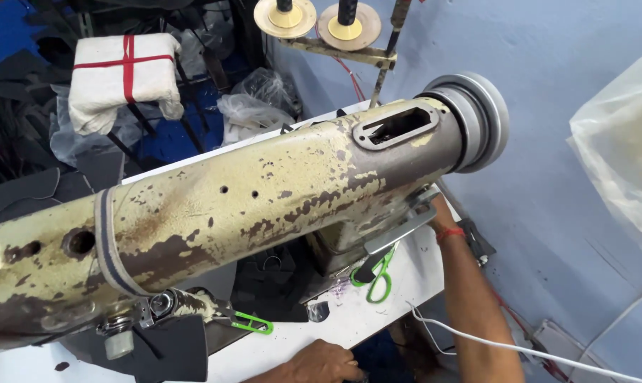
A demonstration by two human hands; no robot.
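Sewing machine (250, 206), paint flaking, spans the frame's centre. Right hand (426, 202) reaches behind its right end by the lever (399, 230), grip hidden. Left hand (321, 363) rests curled on the table (335, 326) edge, bottom centre, near green-handled scissors (378, 278).

Right hand hidden behind the sewing machine (264, 206); left hand (321, 363) cut off by bottom edge

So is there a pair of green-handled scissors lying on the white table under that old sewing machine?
Yes, green-handled scissors lie on the white table beneath the sewing machine.
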